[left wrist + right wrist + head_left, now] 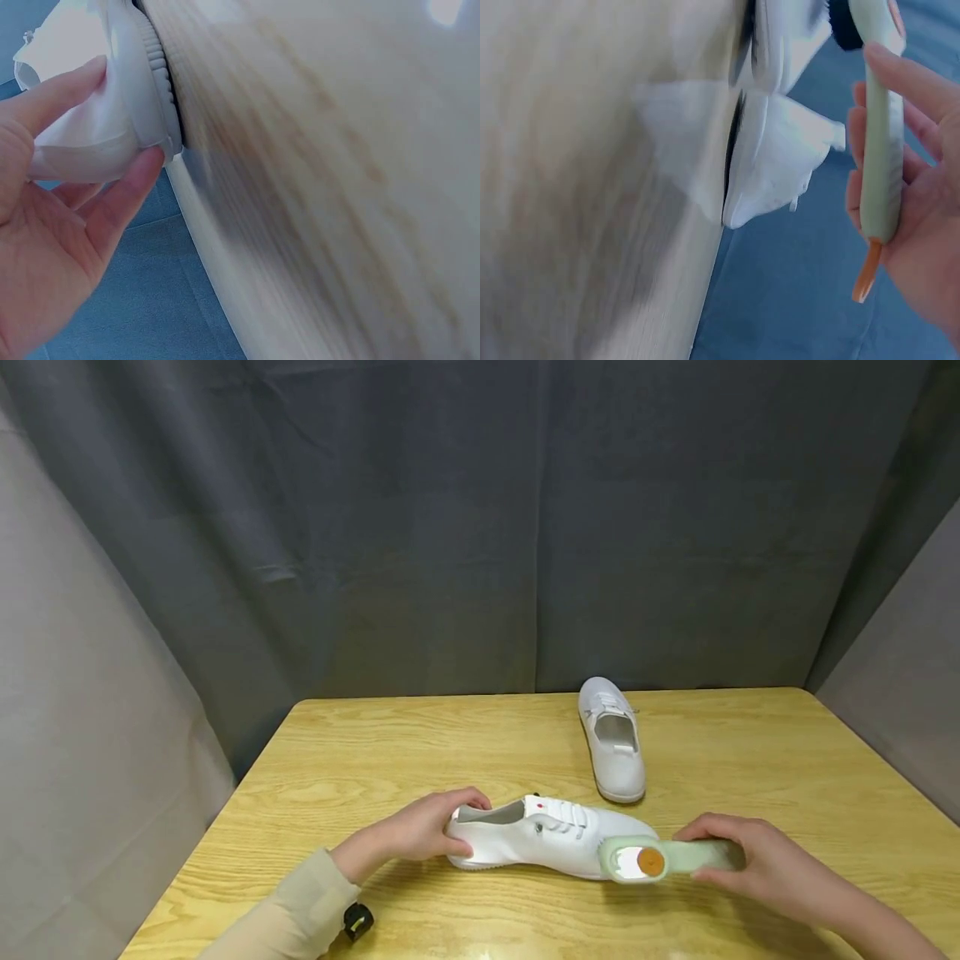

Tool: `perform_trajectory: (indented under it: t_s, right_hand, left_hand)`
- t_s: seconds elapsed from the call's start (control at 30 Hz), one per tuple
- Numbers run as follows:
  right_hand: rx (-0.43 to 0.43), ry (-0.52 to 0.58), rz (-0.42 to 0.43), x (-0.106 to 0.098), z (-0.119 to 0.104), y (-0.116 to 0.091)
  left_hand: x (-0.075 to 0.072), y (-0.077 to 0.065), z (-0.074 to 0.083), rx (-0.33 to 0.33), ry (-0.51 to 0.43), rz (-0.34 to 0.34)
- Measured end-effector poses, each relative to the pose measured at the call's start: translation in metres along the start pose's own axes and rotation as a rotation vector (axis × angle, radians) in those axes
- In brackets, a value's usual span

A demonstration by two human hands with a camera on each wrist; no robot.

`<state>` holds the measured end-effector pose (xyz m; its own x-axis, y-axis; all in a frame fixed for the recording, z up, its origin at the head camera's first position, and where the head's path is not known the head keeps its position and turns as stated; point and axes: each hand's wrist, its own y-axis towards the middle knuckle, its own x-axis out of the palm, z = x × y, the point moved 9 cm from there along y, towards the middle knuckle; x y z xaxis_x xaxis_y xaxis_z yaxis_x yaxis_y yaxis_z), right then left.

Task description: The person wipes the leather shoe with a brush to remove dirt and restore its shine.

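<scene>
A white lace-up shoe (555, 847) lies sole down on the table, toe to the right. My left hand (420, 827) grips its heel, thumb on the near side; the left wrist view shows fingers around the heel (112, 142). My right hand (772, 864) holds a pale green scrub brush (682, 856) by its handle. The brush head, with an orange round part (650, 862) on top, overlaps the toe's near side; contact cannot be told. Dark bristles (845, 26) and an orange hanging loop (867, 271) show in the right wrist view.
A second white shoe (633, 777) stands farther back on the wooden table (360, 760), toe pointing away. Dark grey curtain (420, 543) hangs behind the table, with pale cloth (90, 710) at the left side.
</scene>
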<state>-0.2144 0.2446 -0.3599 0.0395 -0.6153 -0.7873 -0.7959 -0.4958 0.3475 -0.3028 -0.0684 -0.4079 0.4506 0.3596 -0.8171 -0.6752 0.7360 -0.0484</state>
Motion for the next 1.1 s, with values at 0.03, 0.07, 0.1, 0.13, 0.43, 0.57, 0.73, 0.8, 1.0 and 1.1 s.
perform_trajectory:
  t_s: [0.03,0.07,0.1,0.13,0.43,0.57,0.73,0.8,1.0,1.1]
  right_hand:
    - [-0.008,0.0,-0.032,0.004,-0.002,0.0]
    - [-0.018,-0.009,-0.057,0.008,-0.003,-0.001]
    - [-0.024,-0.022,-0.076,0.011,-0.005,-0.001]
    - [-0.024,-0.033,-0.093,0.013,-0.005,-0.001]
    - [0.036,-0.044,-0.083,-0.005,0.02,-0.012]
    - [0.15,-0.019,-0.096,-0.021,0.046,-0.025]
    - [0.272,-0.079,-0.069,-0.038,0.072,-0.041]
    - [0.266,-0.095,-0.022,-0.043,0.072,-0.042]
    - [0.186,0.028,0.008,-0.033,0.047,-0.023]
    - [0.165,0.082,-0.047,-0.019,0.033,-0.008]
  left_hand:
    - [0.0,0.0,0.0,-0.002,0.002,0.001]
    - [0.0,0.0,0.0,-0.001,0.003,0.002]
    - [0.0,0.0,0.0,0.0,0.007,0.003]
    - [-0.001,0.0,0.0,0.0,0.01,0.004]
    - [0.001,-0.001,0.0,-0.005,0.004,0.001]
    - [0.0,-0.001,0.0,-0.01,0.007,0.003]
    - [0.0,-0.001,0.0,-0.008,0.011,-0.002]
    - [0.0,-0.001,0.0,-0.008,0.011,-0.004]
    - [0.0,-0.001,-0.001,-0.01,0.004,-0.003]
    - [0.0,0.0,-0.001,-0.005,0.004,0.001]
